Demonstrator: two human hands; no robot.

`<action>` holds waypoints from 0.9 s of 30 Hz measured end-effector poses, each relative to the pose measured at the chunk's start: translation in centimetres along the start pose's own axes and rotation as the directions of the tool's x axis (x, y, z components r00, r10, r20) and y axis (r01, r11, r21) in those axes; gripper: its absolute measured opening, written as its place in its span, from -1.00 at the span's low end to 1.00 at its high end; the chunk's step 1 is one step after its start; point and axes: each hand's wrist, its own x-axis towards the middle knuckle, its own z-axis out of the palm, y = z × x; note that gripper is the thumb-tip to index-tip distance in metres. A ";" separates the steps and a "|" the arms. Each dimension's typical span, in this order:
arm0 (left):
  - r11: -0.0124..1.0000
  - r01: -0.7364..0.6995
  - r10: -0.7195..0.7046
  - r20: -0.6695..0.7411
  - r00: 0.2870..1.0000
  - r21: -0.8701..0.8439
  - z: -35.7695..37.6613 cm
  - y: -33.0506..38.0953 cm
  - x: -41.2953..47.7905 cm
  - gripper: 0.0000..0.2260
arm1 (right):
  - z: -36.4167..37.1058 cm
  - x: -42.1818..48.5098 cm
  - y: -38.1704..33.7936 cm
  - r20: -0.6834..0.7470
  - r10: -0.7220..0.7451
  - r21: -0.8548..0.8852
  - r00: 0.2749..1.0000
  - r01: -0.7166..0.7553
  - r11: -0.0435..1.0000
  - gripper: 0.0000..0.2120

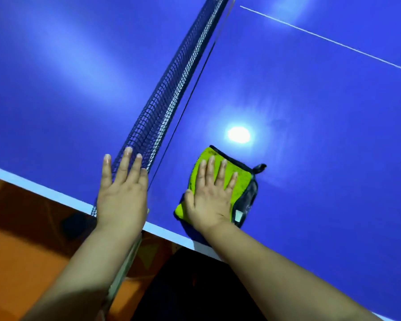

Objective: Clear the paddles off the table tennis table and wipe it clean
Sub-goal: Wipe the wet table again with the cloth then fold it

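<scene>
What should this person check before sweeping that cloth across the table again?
1. Cloth flat under the right hand: ok, palm and straight fingers press it down.
2. Cloth fully on the table: cannot tell, its near corner reaches the white edge.
3. Paddles out of the way: ok, none on the part of the table in view.
4. Cloth apart from the net: ok, blue surface shows between them.
5. Left hand clear of the cloth: ok, it is over by the net's end, fingers straight.
6. Surface ahead clean: cannot tell, lamp glare hides it.
</scene>
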 end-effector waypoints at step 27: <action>0.909 -0.271 0.189 -0.266 0.945 -0.318 -10.5 26.4 6.3 -0.66 | -1.6 -2.8 32.2 -0.170 0.091 0.079 0.981 -0.078 0.994 -0.30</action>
